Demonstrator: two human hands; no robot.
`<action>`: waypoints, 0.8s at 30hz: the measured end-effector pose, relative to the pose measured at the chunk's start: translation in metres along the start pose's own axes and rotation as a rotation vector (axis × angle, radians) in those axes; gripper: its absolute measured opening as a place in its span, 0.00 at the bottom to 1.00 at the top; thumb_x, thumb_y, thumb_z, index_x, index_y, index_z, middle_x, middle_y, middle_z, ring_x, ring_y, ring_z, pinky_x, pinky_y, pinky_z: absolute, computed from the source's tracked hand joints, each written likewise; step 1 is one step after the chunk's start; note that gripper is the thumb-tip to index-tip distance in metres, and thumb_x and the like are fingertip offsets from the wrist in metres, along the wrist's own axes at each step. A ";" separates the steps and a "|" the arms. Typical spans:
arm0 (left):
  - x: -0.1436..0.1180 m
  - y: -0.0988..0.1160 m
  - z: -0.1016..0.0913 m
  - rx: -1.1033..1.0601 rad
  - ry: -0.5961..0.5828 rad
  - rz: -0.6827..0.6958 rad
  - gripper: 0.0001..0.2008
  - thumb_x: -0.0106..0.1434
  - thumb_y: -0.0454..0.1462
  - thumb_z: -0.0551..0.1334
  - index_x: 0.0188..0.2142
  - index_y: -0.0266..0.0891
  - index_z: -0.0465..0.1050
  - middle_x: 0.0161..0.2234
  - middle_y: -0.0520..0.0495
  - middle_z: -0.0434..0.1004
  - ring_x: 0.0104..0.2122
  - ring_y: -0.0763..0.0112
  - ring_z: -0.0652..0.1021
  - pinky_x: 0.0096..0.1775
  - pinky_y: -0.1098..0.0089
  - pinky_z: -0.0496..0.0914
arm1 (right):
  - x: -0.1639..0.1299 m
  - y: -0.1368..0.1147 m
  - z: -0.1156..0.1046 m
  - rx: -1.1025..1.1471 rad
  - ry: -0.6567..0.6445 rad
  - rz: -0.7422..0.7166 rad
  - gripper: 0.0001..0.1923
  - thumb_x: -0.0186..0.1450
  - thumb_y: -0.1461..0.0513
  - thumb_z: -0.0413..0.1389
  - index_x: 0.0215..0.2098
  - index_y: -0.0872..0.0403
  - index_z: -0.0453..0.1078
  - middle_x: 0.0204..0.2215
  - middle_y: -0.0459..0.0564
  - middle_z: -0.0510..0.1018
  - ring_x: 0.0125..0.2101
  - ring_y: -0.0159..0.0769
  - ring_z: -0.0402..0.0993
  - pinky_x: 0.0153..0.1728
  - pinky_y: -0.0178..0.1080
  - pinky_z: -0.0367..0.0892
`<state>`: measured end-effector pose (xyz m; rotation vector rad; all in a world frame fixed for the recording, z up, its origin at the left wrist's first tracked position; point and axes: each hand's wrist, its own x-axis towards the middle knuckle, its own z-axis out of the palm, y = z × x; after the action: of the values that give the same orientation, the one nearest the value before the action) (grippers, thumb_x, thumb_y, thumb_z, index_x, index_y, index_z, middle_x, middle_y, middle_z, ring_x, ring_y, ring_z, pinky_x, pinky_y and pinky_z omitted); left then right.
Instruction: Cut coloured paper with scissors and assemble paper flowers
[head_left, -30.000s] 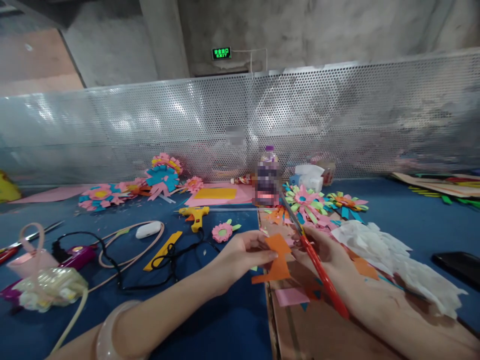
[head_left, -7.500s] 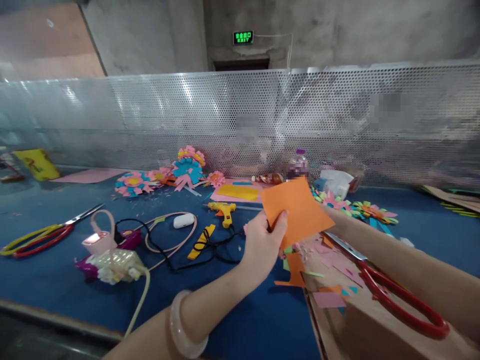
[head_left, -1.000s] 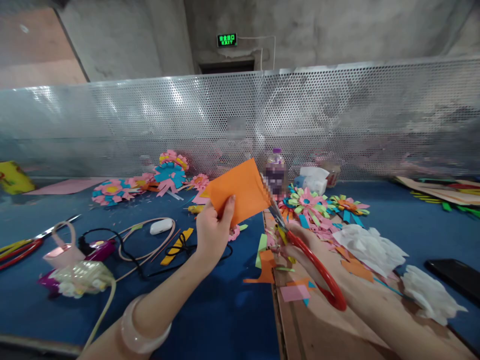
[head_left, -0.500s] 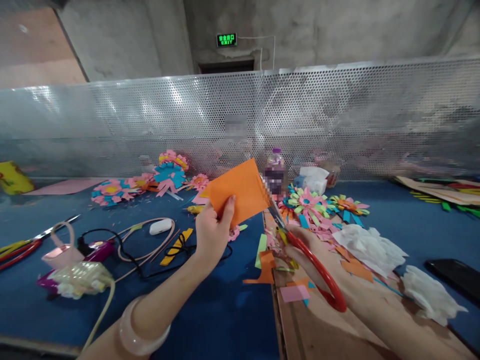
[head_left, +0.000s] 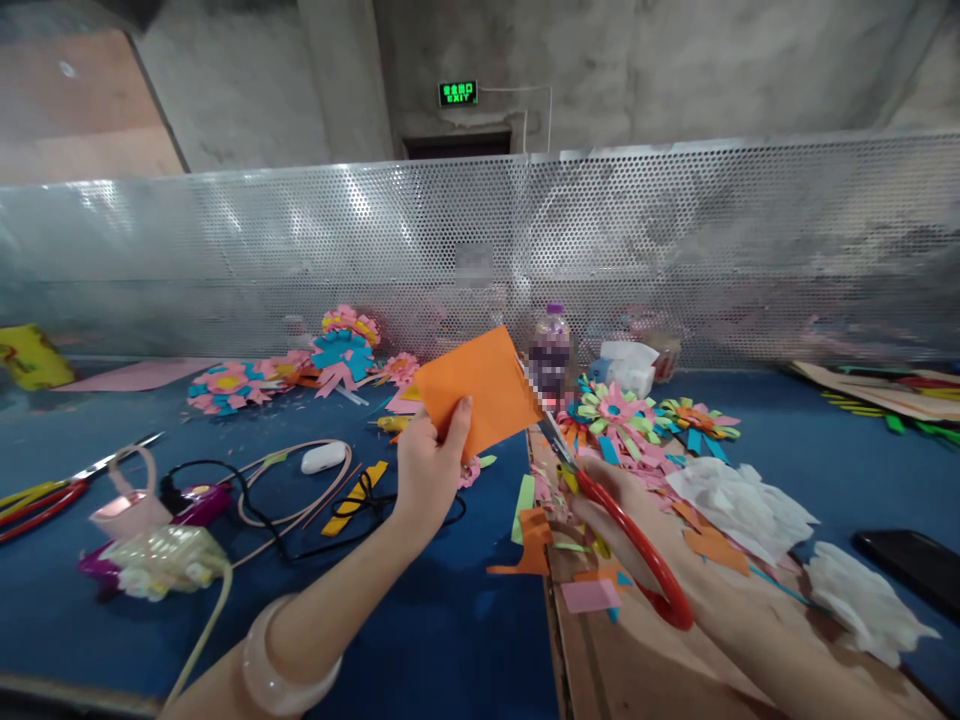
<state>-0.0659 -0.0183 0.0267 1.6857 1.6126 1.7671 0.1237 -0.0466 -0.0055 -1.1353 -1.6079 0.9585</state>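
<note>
A flat piece of orange paper [head_left: 487,385] is pinched in my left hand [head_left: 431,470], thumb on top and fingers behind it. My right hand [head_left: 615,510] grips a pair of scissors [head_left: 637,540] with red and yellow handles. The blades meet the right edge of the paper; part of them is blurred by pixelation, so I cannot tell how far they cut in. Below the hands lie paper scraps, among them an orange offcut [head_left: 535,540], a green strip [head_left: 523,508] and a pink piece [head_left: 591,596].
Paper flowers [head_left: 615,405] lie behind my right hand, more flowers [head_left: 229,385] at the back left. Crumpled tissues [head_left: 742,505] and a black phone [head_left: 911,565] are on the right. Cables, a white earphone case [head_left: 324,458] and second scissors [head_left: 71,490] lie left. A bottle [head_left: 553,350] stands behind.
The whole view has shifted slightly, with the scene sitting a little lower now. Both hands keep their hold, and the paper and scissors stay almost the same relative to each other.
</note>
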 end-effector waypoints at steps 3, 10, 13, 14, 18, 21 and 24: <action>0.000 0.001 0.000 -0.030 -0.019 -0.049 0.16 0.59 0.46 0.56 0.29 0.35 0.71 0.22 0.50 0.75 0.17 0.77 0.70 0.18 0.79 0.62 | 0.000 0.002 0.002 0.040 -0.026 0.046 0.05 0.55 0.60 0.52 0.25 0.53 0.61 0.20 0.45 0.68 0.20 0.33 0.69 0.20 0.35 0.66; -0.001 0.003 0.000 -0.073 -0.051 -0.080 0.15 0.58 0.45 0.56 0.28 0.35 0.71 0.20 0.51 0.72 0.17 0.77 0.70 0.18 0.81 0.63 | 0.002 0.010 0.000 0.039 -0.017 0.088 0.05 0.53 0.62 0.54 0.26 0.55 0.62 0.23 0.47 0.69 0.23 0.31 0.67 0.21 0.32 0.63; -0.001 0.002 0.000 -0.096 -0.069 -0.130 0.16 0.58 0.46 0.56 0.27 0.35 0.70 0.17 0.53 0.67 0.13 0.79 0.67 0.15 0.80 0.61 | 0.003 0.012 0.001 0.021 -0.028 0.099 0.03 0.54 0.64 0.52 0.25 0.54 0.60 0.20 0.43 0.65 0.19 0.27 0.64 0.19 0.30 0.60; -0.001 0.002 0.001 -0.113 -0.074 -0.146 0.16 0.58 0.47 0.56 0.26 0.36 0.69 0.16 0.54 0.66 0.12 0.79 0.66 0.14 0.80 0.61 | 0.003 0.013 0.001 0.007 -0.038 0.107 0.03 0.55 0.64 0.51 0.25 0.54 0.59 0.18 0.42 0.64 0.17 0.26 0.62 0.18 0.30 0.59; -0.002 0.002 0.002 -0.171 -0.089 -0.190 0.16 0.57 0.47 0.56 0.24 0.36 0.67 0.15 0.55 0.62 0.10 0.80 0.64 0.12 0.80 0.60 | 0.004 0.017 0.003 -0.064 -0.082 0.115 0.05 0.57 0.65 0.47 0.24 0.53 0.56 0.16 0.39 0.60 0.15 0.24 0.60 0.17 0.29 0.56; -0.002 0.003 0.002 -0.187 -0.091 -0.199 0.15 0.57 0.46 0.56 0.24 0.35 0.67 0.15 0.55 0.63 0.10 0.80 0.64 0.12 0.80 0.59 | 0.004 0.018 0.002 -0.078 -0.088 0.106 0.06 0.58 0.64 0.46 0.24 0.53 0.54 0.15 0.38 0.59 0.15 0.24 0.59 0.16 0.29 0.54; -0.002 0.002 0.003 -0.202 -0.094 -0.193 0.16 0.57 0.46 0.57 0.24 0.35 0.67 0.15 0.55 0.62 0.10 0.80 0.64 0.12 0.80 0.60 | 0.003 0.017 0.002 -0.087 -0.098 0.113 0.07 0.58 0.65 0.46 0.23 0.53 0.53 0.14 0.37 0.59 0.14 0.23 0.58 0.16 0.29 0.53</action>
<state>-0.0614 -0.0189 0.0264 1.4489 1.4493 1.6678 0.1255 -0.0390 -0.0206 -1.2670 -1.6923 1.0396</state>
